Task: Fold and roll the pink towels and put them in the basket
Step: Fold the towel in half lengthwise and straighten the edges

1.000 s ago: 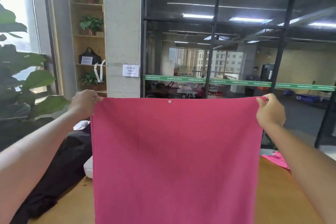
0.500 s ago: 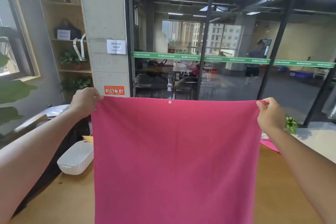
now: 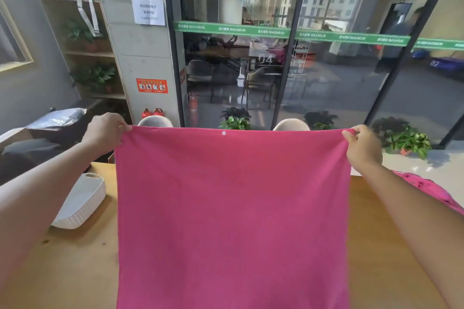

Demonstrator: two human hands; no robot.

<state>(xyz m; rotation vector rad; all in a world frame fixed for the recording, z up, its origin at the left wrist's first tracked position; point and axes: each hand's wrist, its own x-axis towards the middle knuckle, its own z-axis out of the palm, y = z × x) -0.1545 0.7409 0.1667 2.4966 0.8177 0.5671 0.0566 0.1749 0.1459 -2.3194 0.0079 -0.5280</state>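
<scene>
A pink towel (image 3: 232, 218) hangs spread flat in front of me, above the wooden table (image 3: 75, 263). My left hand (image 3: 105, 132) pinches its top left corner. My right hand (image 3: 362, 149) pinches its top right corner. The top edge is stretched straight between both hands. A white ribbed basket (image 3: 80, 202) stands on the table to the left of the towel, under my left forearm. More pink cloth (image 3: 431, 188) lies at the table's right edge. The towel hides the middle of the table.
Two chair backs (image 3: 291, 125) show just behind the towel's top edge. Beyond them stands a glass wall with potted plants (image 3: 408, 142) at its foot. A black object (image 3: 22, 155) lies at the far left, by a shelf with plants.
The view has tilted downward, so the table, the basket and the chair backs show more. Both hands keep hold of the towel's top corners, still stretched apart.
</scene>
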